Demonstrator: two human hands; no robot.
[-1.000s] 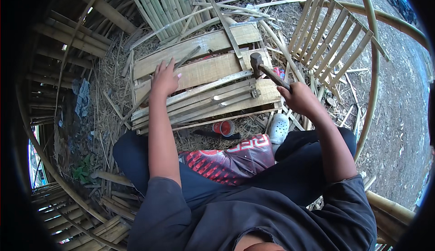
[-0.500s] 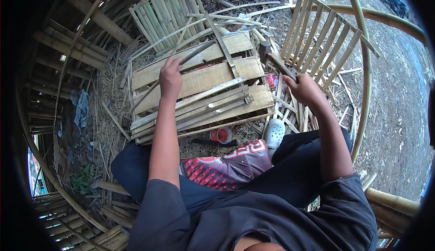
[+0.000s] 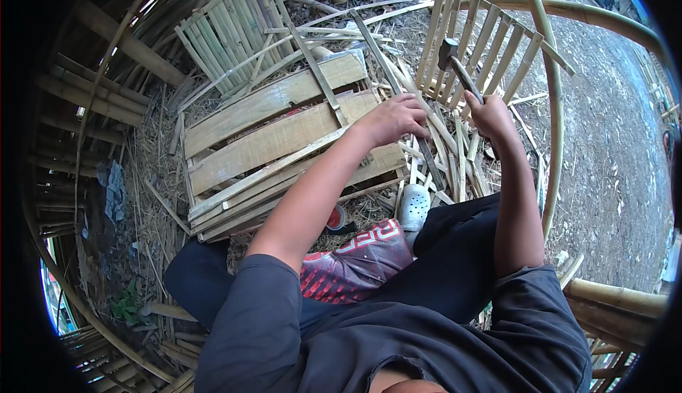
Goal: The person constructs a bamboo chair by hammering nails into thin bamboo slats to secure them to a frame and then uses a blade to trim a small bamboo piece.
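My left hand [image 3: 395, 119] is closed around a long, thin, dark bamboo strip [image 3: 378, 51], beyond the right end of a low plank platform [image 3: 284, 148]. The strip slants from the far side toward my foot. In my right hand [image 3: 491, 117] is a hammer [image 3: 465, 77], gripped by the handle with its dark head up and pointing away from me. It hangs in front of a slatted bamboo panel [image 3: 490, 45]. Several narrow strips [image 3: 263, 195] lie along the platform's near side, partly hidden by my left forearm. Another strip [image 3: 317, 75] crosses its planks.
A second slatted panel [image 3: 231, 34] leans at the far left. Loose bamboo offcuts [image 3: 462, 155] litter the ground right of the platform. A red cup [image 3: 336, 218] shows partly behind my forearm. A white clog [image 3: 415, 207] is on my foot. A bamboo pole [image 3: 556, 123] bends along the right.
My left hand has carried the dark strip from over the planks to the right, turning it steeper. The hammer has swung to the right, over the slatted panel. The whole view has shifted slightly.
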